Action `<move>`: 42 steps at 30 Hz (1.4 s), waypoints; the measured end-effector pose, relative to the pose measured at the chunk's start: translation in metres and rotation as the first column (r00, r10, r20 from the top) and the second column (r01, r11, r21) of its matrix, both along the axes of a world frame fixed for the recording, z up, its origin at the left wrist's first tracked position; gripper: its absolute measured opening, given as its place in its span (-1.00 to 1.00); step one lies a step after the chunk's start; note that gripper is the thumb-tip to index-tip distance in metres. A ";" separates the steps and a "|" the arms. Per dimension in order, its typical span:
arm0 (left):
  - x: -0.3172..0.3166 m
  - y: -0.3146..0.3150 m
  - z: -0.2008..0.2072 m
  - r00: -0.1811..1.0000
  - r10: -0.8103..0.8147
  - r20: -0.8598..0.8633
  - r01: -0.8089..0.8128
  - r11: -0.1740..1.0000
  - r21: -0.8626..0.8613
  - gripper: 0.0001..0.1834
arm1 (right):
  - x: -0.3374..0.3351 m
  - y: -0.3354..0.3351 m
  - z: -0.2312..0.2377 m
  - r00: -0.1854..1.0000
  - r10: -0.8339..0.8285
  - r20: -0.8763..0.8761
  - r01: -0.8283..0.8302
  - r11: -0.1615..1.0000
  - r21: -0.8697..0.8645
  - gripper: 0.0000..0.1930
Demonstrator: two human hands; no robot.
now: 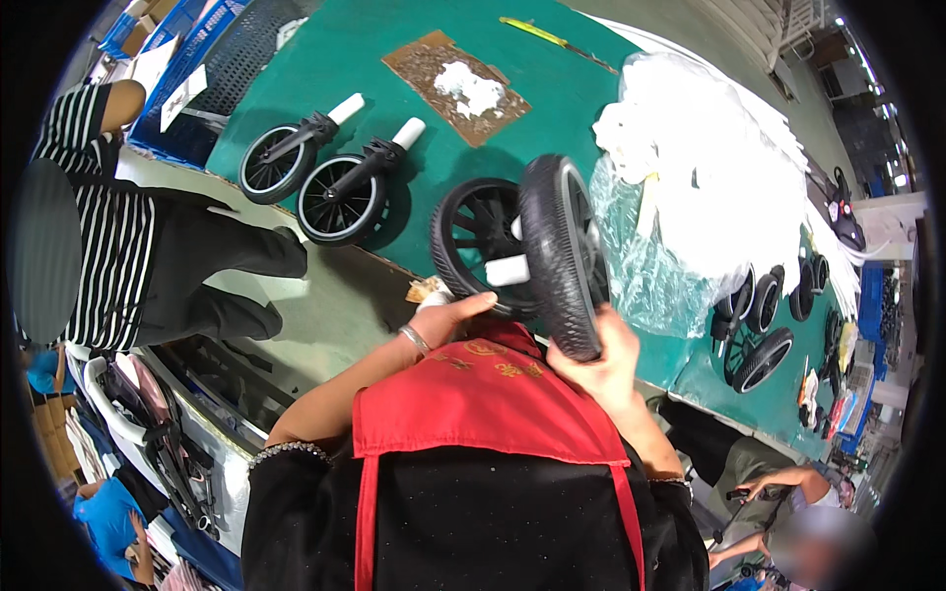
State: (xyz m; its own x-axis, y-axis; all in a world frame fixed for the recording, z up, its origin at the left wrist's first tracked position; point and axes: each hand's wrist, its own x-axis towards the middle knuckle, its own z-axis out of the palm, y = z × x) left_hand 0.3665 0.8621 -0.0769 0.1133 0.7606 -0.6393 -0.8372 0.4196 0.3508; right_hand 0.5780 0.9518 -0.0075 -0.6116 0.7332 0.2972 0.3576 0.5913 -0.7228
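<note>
While the right hand (603, 362) has its fingers curled firmly round the lower tread of a black upright wheel (558, 261), the left hand (448, 317) in the head view holds the lower rim of a second, spoked wheel (473, 225) just left of that upright wheel, its thumb on the rim and its other fingers mostly hidden. Between the two wheels shows a white cylinder (507, 270). Left of the upright wheel lie two fork-mounted wheels (341, 200), each with a white tube (409, 134). Beyond it, slightly left, is a brown cardboard sheet (419, 61) bearing a white smear (468, 89), and farther beyond, a yellow knife-like tool (534, 32). Well to its right are more wheels (763, 361).

All these rest on a green worktop (345, 59), which runs under and to both sides of the upright wheel. Left of it, past the worktop's edge, are grey floor (340, 320) and a person in a striped shirt (113, 261); another person (803, 485) is at its lower right.

Just right of the upright wheel, clear plastic wrapping (639, 281) partly encloses a white heap (705, 167), its contents unclear. Far left beyond it stands a blue crate (158, 138) next to a grey mesh basket (246, 54).
</note>
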 end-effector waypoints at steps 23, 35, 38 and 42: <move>0.010 -0.006 -0.059 0.985 0.127 -0.115 -0.115 0.988 0.107 -0.63 | -0.016 -0.015 0.002 0.955 0.123 0.272 -0.198 0.942 0.272 -0.44; 0.016 0.003 -0.035 0.974 0.075 -0.213 -0.073 0.997 0.013 -0.68 | -0.039 -0.011 0.012 0.938 0.214 0.272 -0.288 0.919 0.271 -0.56; 0.011 -0.011 -0.058 0.979 0.079 -0.188 -0.084 0.996 -0.017 -0.59 | -0.042 -0.017 -0.010 0.902 0.280 0.328 -0.370 0.893 0.255 -0.53; 0.020 -0.013 -0.049 0.984 0.125 -0.124 -0.143 0.979 -0.143 -0.62 | -0.036 -0.021 -0.015 0.819 0.356 0.450 -0.458 0.878 0.139 -0.51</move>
State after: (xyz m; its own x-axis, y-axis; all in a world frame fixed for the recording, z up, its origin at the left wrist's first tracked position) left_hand 0.3870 0.8495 -0.1256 -0.0634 0.6578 -0.7505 -0.8474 0.3618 0.3886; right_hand 0.5415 0.9310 -0.0225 -0.9394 0.3309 0.0892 0.2718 0.8778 -0.3945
